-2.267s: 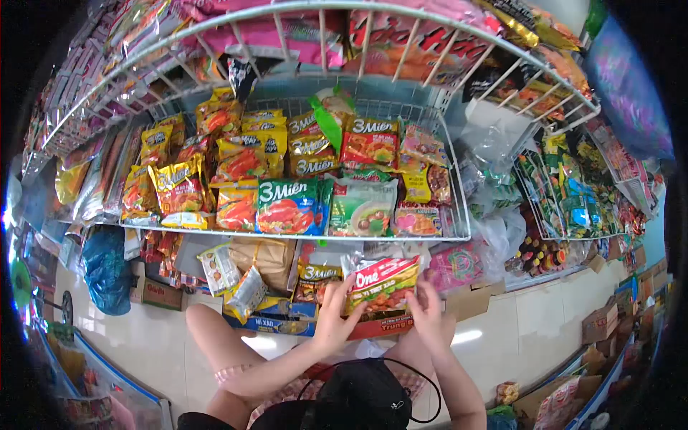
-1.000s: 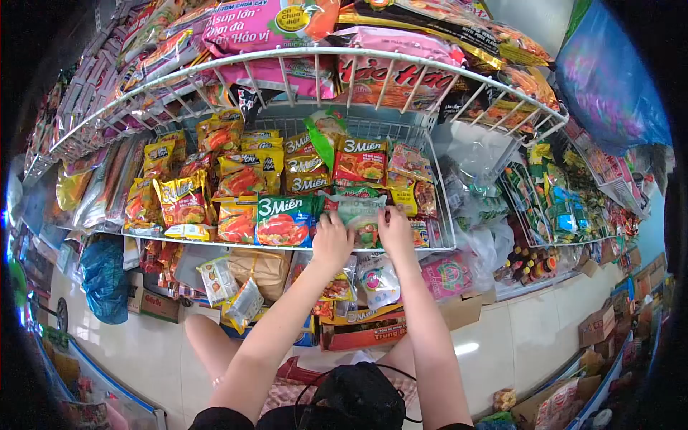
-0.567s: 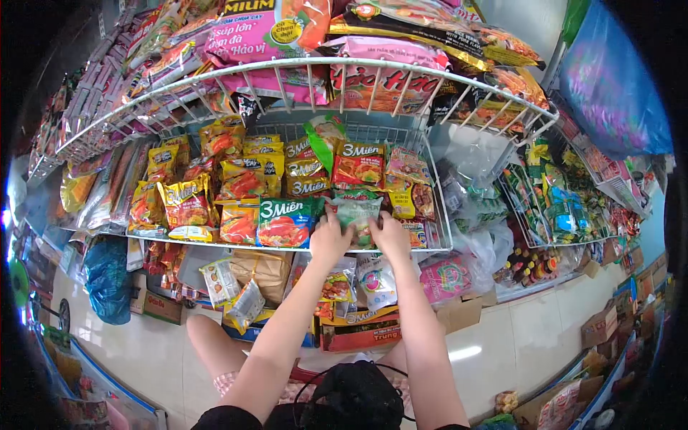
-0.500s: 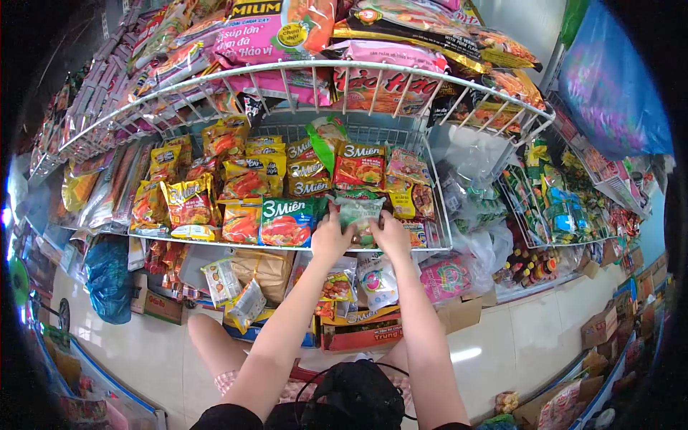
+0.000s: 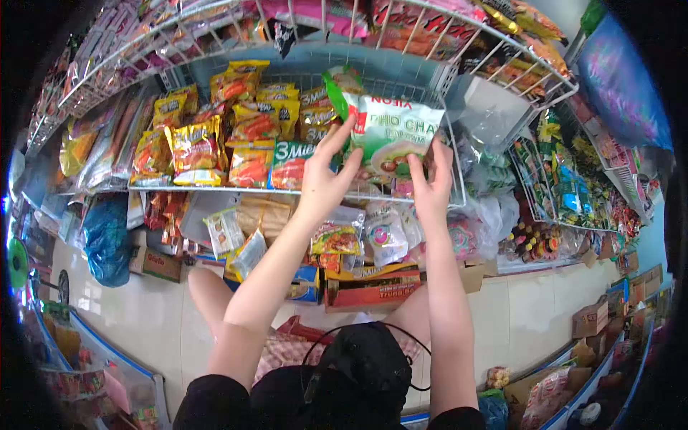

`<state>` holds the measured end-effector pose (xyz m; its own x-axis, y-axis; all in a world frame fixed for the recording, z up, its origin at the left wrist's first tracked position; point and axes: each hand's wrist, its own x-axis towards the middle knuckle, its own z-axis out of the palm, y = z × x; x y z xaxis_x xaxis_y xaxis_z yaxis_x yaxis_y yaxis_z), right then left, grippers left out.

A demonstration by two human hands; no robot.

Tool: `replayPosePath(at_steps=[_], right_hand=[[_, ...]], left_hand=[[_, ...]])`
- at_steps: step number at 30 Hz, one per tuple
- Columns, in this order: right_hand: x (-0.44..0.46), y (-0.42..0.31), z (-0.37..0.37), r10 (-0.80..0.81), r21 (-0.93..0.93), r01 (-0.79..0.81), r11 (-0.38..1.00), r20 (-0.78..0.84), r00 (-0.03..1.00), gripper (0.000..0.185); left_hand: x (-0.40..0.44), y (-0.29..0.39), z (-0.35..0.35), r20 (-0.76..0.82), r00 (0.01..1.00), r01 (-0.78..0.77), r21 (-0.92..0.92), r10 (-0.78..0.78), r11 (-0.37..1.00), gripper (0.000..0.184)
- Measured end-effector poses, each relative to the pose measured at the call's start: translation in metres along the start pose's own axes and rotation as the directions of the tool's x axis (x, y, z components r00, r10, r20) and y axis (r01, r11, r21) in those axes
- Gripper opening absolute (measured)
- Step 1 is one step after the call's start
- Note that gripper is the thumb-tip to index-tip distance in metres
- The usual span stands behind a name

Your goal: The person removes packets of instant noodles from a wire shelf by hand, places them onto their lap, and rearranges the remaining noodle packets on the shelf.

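green-and-white glossy plastic packet [image 5: 398,132], printed vifon, is held raised above the front right part of the white wire basket [image 5: 229,189], its printed face tilted toward the camera. left hand [image 5: 330,165] grips the left edge, thumb and fingers parted at its side. right hand [image 5: 433,175] holds the lower right corner, thumb on the front, fingers along the edge; their full placement behind cannot be told.

change noted: half a second ago the packet sat low in the basket's front row with both hands on it; it has since been lifted clear. the red packet visible behind it then is now covered.

blue-and-green plastic packet [image 5: 288,168] stands in the front row, its right end hidden by the left hand. yellow-and-red plastic packet [image 5: 196,153] stands farther left, apart. lime-green plastic wrapper [image 5: 334,97] shows beside the held packet, partly obscured.

below, white printed plastic bag [image 5: 385,235] lies above a red cardboard box [image 5: 369,294], whose right end is obscured. pink plastic packets [image 5: 342,23] overhead are cut off by the top edge.
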<state>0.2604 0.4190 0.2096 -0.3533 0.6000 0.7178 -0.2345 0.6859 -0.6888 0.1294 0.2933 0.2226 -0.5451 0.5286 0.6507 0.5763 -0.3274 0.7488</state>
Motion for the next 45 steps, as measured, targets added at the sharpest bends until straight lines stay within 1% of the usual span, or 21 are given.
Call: replayPosePath(at_steps=[3, 4, 6, 7, 9, 12, 18, 19, 21, 22, 24, 30, 31, 32, 33, 34, 35, 38, 40, 42, 45], right_hand=[[-0.019, -0.02, 0.014, 0.092, 0.195, -0.108, 0.975, 0.089, 0.992, 0.047], [-0.027, -0.017, 0.015, 0.07, 0.064, -0.079, 0.995, 0.14, 0.988, 0.049], [-0.052, -0.025, 0.021, 0.184, 0.062, -0.204, 0.977, 0.239, 0.953, 0.052], [-0.07, -0.012, 0.023, 0.125, -0.022, -0.123, 0.992, 0.276, 0.953, 0.052], [-0.098, -0.013, 0.023, 0.181, -0.087, -0.16, 0.983, 0.382, 0.906, 0.051], [-0.146, 0.024, 0.03, 0.43, 0.028, -0.521, 0.853, 0.525, 0.734, 0.051], [-0.176, 0.092, 0.06, 0.627, -0.062, -0.73, 0.68, 0.566, 0.536, 0.041], [-0.182, 0.11, 0.068, 0.61, -0.078, -0.686, 0.723, 0.537, 0.582, 0.042], [-0.186, 0.127, 0.08, 0.536, -0.134, -0.548, 0.826, 0.489, 0.688, 0.041], [-0.184, 0.121, 0.081, 0.557, -0.283, -0.481, 0.83, 0.477, 0.68, 0.039], [-0.189, 0.118, 0.082, 0.669, -0.533, -0.427, 0.731, 0.432, 0.605, 0.039], [-0.197, 0.122, 0.074, 0.578, -0.531, -0.332, 0.78, 0.408, 0.706, 0.046], [-0.174, 0.092, 0.066, 0.661, -0.557, -0.385, 0.735, 0.465, 0.589, 0.047], [-0.165, 0.08, 0.057, 0.622, -0.522, -0.365, 0.771, 0.491, 0.61, 0.047], [-0.157, 0.075, 0.048, 0.581, -0.487, -0.342, 0.803, 0.514, 0.631, 0.047], [-0.149, 0.073, 0.038, 0.521, -0.269, -0.451, 0.851, 0.527, 0.671, 0.043], [-0.12, 0.042, 0.022, 0.566, -0.235, -0.529, 0.816, 0.514, 0.645, 0.035], [-0.074, 0.037, -0.026, 0.492, 0.027, -0.514, 0.857, 0.249, 0.834, 0.026], [-0.036, 0.042, -0.045, 0.325, -0.327, -0.311, 0.892, -0.012, 0.946, 0.022], [-0.02, 0.097, -0.062, 0.195, -0.543, -0.194, 0.817, -0.056, 0.979, 0.018], [-0.012, 0.121, -0.06, 0.463, -0.821, -0.264, 0.505, 0.0, 0.886, 0.02]], left_hand=[[-0.026, 0.009, -0.031, 0.058, 0.993, 0.112, -0.11, -0.106, 0.988, 0.051], [-0.038, 0.007, -0.041, 0.083, 0.986, 0.154, -0.115, -0.145, 0.981, 0.052], [-0.073, 0.007, -0.057, 0.09, 0.968, 0.247, -0.194, -0.234, 0.949, 0.051], [-0.093, 0.006, -0.064, 0.095, 0.942, 0.336, -0.212, -0.323, 0.918, 0.05], [-0.131, 0.001, -0.076, 0.106, 0.865, 0.497, -0.054, -0.49, 0.866, 0.052], [-0.181, -0.036, -0.076, 0.086, 0.804, 0.594, -0.099, -0.588, 0.798, 0.049], [-0.195, -0.121, -0.063, 0.045, 0.798, 0.578, 0.231, -0.602, 0.783, 0.042], [-0.178, -0.106, -0.063, 0.046, 0.766, 0.585, 0.366, -0.641, 0.724, 0.041], [-0.176, -0.122, -0.058, -0.005, 0.876, 0.429, 0.465, -0.482, 0.775, 0.037], [-0.172, -0.12, -0.058, 0.048, 0.801, 0.508, 0.475, -0.597, 0.719, 0.039], [-0.182, -0.136, -0.058, 0.139, 0.88, 0.31, 0.555, -0.454, 0.772, 0.044], [-0.183, -0.13, -0.052, 0.162, 0.863, 0.275, 0.644, -0.479, 0.714, 0.051], [-0.178, -0.123, -0.053, 0.176, 0.851, 0.261, 0.678, -0.495, 0.688, 0.05], [-0.159, -0.09, -0.053, 0.163, 0.728, 0.311, 0.787, -0.666, 0.533, 0.049], [-0.158, -0.086, -0.056, 0.192, 0.821, 0.193, 0.792, -0.538, 0.578, 0.047], [-0.159, -0.083, -0.059, 0.222, 0.89, 0.073, 0.793, -0.398, 0.605, 0.045], [-0.148, -0.062, -0.057, 0.23, 0.883, 0.08, 0.786, -0.409, 0.613, 0.041], [-0.114, -0.022, -0.038, 0.287, 0.933, -0.01, 0.623, -0.217, 0.782, 0.024], [-0.087, -0.011, -0.011, 0.269, 0.96, -0.087, 0.539, -0.074, 0.838, 0.016], [-0.059, -0.017, 0.022, 0.255, 0.967, -0.138, 0.441, 0.023, 0.887, 0.012], [-0.027, -0.058, 0.079, 0.323, 0.932, -0.001, 0.456, -0.164, 0.89, 0.022]])
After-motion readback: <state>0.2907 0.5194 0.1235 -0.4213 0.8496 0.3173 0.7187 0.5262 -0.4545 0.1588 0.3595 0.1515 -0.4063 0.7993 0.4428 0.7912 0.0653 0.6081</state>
